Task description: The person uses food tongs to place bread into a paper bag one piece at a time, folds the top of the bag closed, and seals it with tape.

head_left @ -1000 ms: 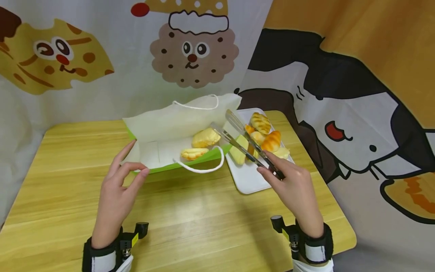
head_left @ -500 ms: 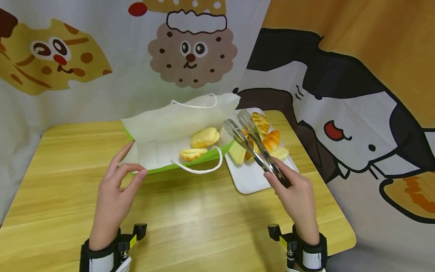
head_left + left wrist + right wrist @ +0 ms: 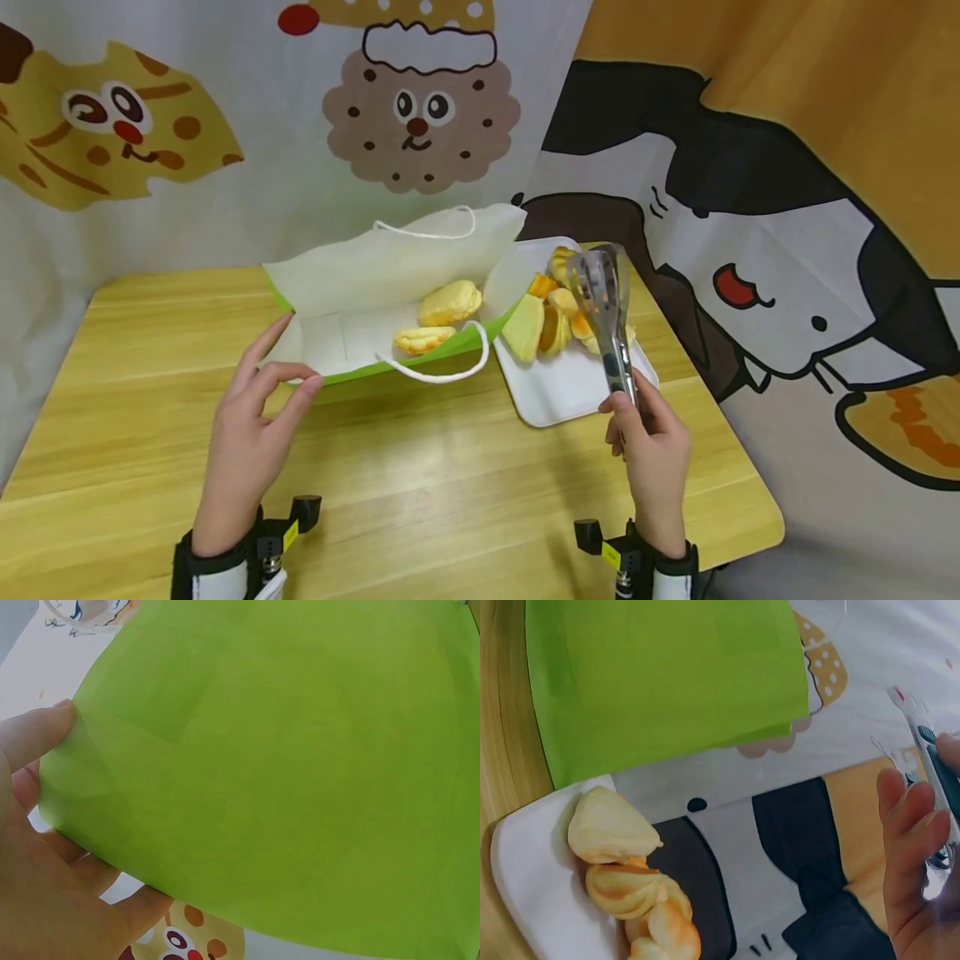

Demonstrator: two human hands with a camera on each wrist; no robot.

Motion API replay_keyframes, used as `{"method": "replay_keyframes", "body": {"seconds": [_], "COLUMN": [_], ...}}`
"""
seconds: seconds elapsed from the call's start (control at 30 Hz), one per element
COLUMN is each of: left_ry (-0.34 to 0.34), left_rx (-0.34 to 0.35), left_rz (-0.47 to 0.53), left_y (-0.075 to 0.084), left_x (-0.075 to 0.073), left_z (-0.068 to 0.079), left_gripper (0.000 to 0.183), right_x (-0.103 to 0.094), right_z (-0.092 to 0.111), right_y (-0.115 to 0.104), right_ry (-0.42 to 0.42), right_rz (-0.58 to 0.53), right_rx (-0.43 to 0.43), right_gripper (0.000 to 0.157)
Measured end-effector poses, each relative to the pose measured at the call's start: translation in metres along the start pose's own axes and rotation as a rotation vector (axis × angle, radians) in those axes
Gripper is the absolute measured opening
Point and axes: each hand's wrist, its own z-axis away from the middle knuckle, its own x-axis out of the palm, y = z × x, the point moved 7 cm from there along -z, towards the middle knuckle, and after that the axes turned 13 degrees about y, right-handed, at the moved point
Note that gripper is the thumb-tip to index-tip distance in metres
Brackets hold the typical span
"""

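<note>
A green paper bag [image 3: 390, 279] with a white inside and white rope handles lies with its opening toward me. My left hand [image 3: 251, 437] pinches the edge of its opening, the thumb [image 3: 45, 727] on the green outside in the left wrist view. Inside the bag are two bread pieces, a pale yellow one [image 3: 450, 304] and a smaller baked one [image 3: 423, 339]. With my right hand [image 3: 656, 462] I hold metal tongs [image 3: 606, 308], which point up and away over the tray's right part. Nothing shows between their tips.
Right of the bag is a white tray [image 3: 558, 400] with several bread pieces, among them a pale wedge [image 3: 523, 329] and a folded brown-edged one [image 3: 554, 331]. A printed curtain [image 3: 420, 108] hangs behind the wooden table [image 3: 420, 492].
My right hand has swung the tongs from beside the bag's opening to the right across the tray, turning them more upright. My left hand stays at the bag's edge.
</note>
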Motion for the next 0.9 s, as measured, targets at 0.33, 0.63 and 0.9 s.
{"method": "replay_keyframes", "body": {"seconds": [0.33, 0.63, 0.9], "left_ry": [0.006, 0.018, 0.032], "left_rx": [-0.024, -0.015, -0.008], "left_rz": [0.012, 0.021, 0.056], "left_y": [-0.002, -0.004, -0.004], "left_x": [0.001, 0.002, 0.002], "left_z": [-0.001, 0.000, -0.001], "left_gripper": [0.004, 0.008, 0.010], "right_x": [-0.010, -0.021, -0.030], "right_z": [-0.001, -0.002, 0.003], "right_y": [0.018, 0.033, 0.058], "right_ry": [0.054, 0.108, 0.134], "right_rz": [-0.098, -0.047, 0.012], "right_rx": [0.054, 0.144, 0.250], "right_gripper": [0.029, 0.029, 0.031]}}
